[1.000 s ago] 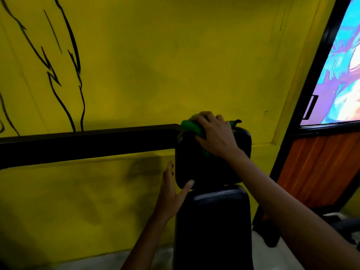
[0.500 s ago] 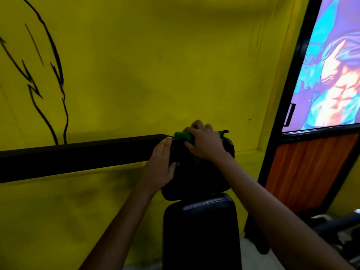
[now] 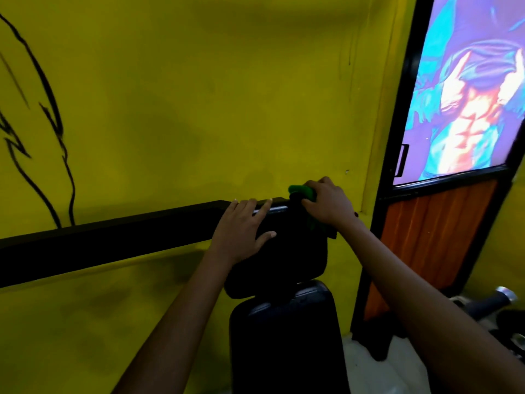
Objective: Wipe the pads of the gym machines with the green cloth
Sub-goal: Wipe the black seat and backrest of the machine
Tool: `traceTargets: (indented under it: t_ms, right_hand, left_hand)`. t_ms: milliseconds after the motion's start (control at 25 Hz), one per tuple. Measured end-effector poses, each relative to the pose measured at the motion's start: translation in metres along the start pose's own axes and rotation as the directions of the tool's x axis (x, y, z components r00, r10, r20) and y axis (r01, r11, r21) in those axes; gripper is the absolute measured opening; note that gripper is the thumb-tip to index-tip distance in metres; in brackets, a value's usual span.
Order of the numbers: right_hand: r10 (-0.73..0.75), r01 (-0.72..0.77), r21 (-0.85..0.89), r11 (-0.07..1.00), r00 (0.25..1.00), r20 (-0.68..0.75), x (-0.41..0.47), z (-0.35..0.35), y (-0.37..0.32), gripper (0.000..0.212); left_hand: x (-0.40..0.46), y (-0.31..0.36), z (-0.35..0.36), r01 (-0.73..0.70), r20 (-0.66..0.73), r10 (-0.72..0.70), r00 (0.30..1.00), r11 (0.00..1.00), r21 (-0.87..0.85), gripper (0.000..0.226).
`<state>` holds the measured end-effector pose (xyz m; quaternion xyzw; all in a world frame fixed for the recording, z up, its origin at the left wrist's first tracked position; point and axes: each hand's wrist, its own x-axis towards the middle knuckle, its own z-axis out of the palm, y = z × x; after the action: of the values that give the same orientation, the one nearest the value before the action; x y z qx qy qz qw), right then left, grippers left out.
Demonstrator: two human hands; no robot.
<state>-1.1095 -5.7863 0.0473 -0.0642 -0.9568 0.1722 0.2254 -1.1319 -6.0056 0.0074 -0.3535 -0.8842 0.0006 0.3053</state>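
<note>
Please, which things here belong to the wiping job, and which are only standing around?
For the job:
green cloth
right hand pressing it
left hand steadying
upper black pad
lower black pad

Not part of it:
black wall rail
poster door
dumbbell handle

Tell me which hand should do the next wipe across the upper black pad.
Right. The right hand already grips the green cloth at the upper pad's top edge; the left hand lies flat, bracing the pad.

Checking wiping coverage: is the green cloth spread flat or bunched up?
Bunched up. The green cloth shows as a wad gripped by the right hand at the top of the upper pad.
</note>
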Motion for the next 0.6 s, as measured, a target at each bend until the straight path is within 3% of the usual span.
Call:
traceTargets:
  t_ms: [80, 160, 200, 280, 360, 440, 600]
  right_hand:
    - [-0.022, 0.024, 0.069, 0.997, 0.999, -0.024, -0.001, 0.001, 0.001, 0.04]
    - [0.106, -0.078, 0.306, 0.949, 0.991, -0.075, -0.002, 0.004, 0.012, 0.037]
    - [0.219, -0.167, 0.465, 0.869, 0.974, -0.059, -0.004, 0.008, 0.022, 0.035]
    - [0.42, -0.371, 0.701, 0.609, 0.901, 0.111, -0.015, 0.024, 0.047, 0.026]
    - [0.495, -0.546, 0.705, 0.453, 0.812, 0.31, -0.038, 0.045, 0.067, 0.026]
    - [0.501, -0.603, 0.674, 0.426, 0.778, 0.38, -0.048, 0.058, 0.077, 0.035]
    - [0.425, -0.455, 0.755, 0.472, 0.868, 0.257, -0.015, 0.03, 0.063, 0.033]
  left_hand:
    - [0.019, 0.003, 0.0, -0.08, 0.021, 0.079, 0.997, 0.994, 0.079, 0.07]
    - [0.025, -0.001, 0.002, -0.15, -0.008, 0.152, 0.988, 0.979, 0.139, 0.069]
    - [0.025, -0.002, 0.004, -0.176, -0.026, 0.183, 0.983, 0.97, 0.168, 0.069]
    - [0.024, -0.005, 0.013, -0.202, -0.07, 0.222, 0.973, 0.955, 0.217, 0.069]
    - [0.024, -0.005, 0.016, -0.207, -0.087, 0.235, 0.968, 0.945, 0.253, 0.069]
    - [0.024, -0.004, 0.017, -0.212, -0.097, 0.245, 0.965, 0.94, 0.266, 0.07]
    - [0.023, -0.003, 0.016, -0.204, -0.118, 0.24, 0.964, 0.944, 0.258, 0.07]
